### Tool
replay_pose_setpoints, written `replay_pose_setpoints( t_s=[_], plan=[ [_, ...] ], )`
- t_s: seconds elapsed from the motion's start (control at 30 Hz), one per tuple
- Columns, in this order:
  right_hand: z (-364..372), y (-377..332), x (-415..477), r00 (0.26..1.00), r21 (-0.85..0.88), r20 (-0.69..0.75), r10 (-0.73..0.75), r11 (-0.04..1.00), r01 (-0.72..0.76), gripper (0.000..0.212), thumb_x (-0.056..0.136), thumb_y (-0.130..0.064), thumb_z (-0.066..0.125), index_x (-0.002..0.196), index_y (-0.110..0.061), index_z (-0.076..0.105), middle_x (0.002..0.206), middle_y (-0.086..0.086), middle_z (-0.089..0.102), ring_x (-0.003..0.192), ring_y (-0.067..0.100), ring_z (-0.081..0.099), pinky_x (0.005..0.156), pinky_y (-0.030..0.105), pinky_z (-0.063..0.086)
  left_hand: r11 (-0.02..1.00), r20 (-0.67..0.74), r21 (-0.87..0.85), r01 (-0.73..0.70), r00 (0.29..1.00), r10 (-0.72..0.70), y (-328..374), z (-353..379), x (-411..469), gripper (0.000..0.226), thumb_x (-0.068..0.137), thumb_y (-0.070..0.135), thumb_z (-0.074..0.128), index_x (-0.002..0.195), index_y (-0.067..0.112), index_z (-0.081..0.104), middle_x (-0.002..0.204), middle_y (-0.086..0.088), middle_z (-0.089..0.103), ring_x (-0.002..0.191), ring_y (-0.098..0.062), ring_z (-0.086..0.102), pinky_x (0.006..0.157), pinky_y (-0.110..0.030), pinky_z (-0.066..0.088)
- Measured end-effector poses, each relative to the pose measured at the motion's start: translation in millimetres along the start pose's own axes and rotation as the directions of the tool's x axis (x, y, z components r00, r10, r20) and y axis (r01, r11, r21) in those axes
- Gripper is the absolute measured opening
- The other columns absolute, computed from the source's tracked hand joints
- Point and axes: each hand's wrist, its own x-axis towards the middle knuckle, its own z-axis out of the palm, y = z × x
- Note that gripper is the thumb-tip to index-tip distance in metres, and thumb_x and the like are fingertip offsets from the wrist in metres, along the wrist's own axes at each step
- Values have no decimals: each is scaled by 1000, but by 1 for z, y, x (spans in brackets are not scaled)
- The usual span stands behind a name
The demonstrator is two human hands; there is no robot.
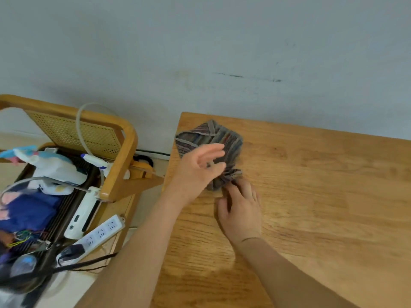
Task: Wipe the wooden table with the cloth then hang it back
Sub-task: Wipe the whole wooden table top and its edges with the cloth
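Note:
A striped grey-brown cloth (226,141) lies crumpled at the far left corner of the wooden table (322,196). My left hand (198,167) hovers over the cloth's left part, fingers spread and slightly blurred, not clearly gripping it. My right hand (241,210) rests on the table just in front of the cloth, and its fingertips pinch the bunched near end of the fabric.
Left of the table stands a wooden chair with a cane back (73,132), loaded with a spray bottle (97,161), bags, a white device and a power strip (100,234) with cables. A grey wall (222,52) runs behind the table.

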Motion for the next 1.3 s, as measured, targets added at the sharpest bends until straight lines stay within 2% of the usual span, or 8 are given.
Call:
replay_pose_setpoints(
  t_s=[0.1,0.27,0.43,0.67,0.87,0.97,1.07,1.3],
  plan=[
    [-16,2,-2,994,280,-88,65,959,-38,21,84,-18,51,84,-12,71,89,2,66,87,22,62,77,42,51,960,-473,240,144,881,-14,-19,-1,-19,29,88,4,53,100,27,66,104,13,64,104,-5,58,85,-19,41],
    [-49,-22,47,980,366,-189,61,931,13,22,89,-11,59,109,-13,67,100,2,67,87,19,63,74,37,54,857,-575,472,207,809,121,-67,29,-16,23,93,14,50,108,22,66,114,4,62,111,-16,48,96,-26,38],
    [-10,-6,97,865,-61,411,-289,938,342,49,101,-49,18,150,-43,21,160,-10,23,149,16,13,120,44,13,824,-522,547,149,830,196,-62,55,17,28,95,30,39,116,24,57,123,9,60,122,-12,49,110,-49,28],
    [-19,39,152,898,-361,395,-192,867,344,55,99,-56,16,152,-41,13,163,-5,10,150,23,7,112,51,14,599,-356,785,156,906,230,-62,61,29,33,99,32,32,126,21,48,143,0,43,141,-20,28,114,-52,22],
    [43,-56,216,878,-274,406,-253,883,381,56,98,-49,25,145,-21,37,140,12,51,128,33,45,104,49,29,559,-396,796,232,898,190,-61,63,32,44,91,34,29,127,18,50,140,-1,48,137,-21,36,113,-51,26],
    [52,-75,257,861,-164,469,-198,938,306,47,94,-52,32,93,-16,61,92,5,63,79,26,57,69,36,41,522,-381,825,216,895,232,-64,63,34,41,90,33,32,125,20,49,138,0,50,136,-21,38,113,-50,27],
    [51,-59,282,792,-49,579,-193,962,270,51,88,-62,37,68,-19,54,77,0,59,75,21,58,57,30,35,515,-390,826,230,892,227,-65,62,37,39,90,32,33,124,21,48,139,1,48,135,-21,38,113,-50,27],
    [-15,61,286,709,-39,705,-9,998,51,71,86,-75,36,98,-15,71,99,5,66,88,23,59,77,36,43,515,-403,825,234,882,245,-66,63,34,37,91,32,34,123,20,50,138,1,49,135,-21,39,113,-48,26]
  ],
)
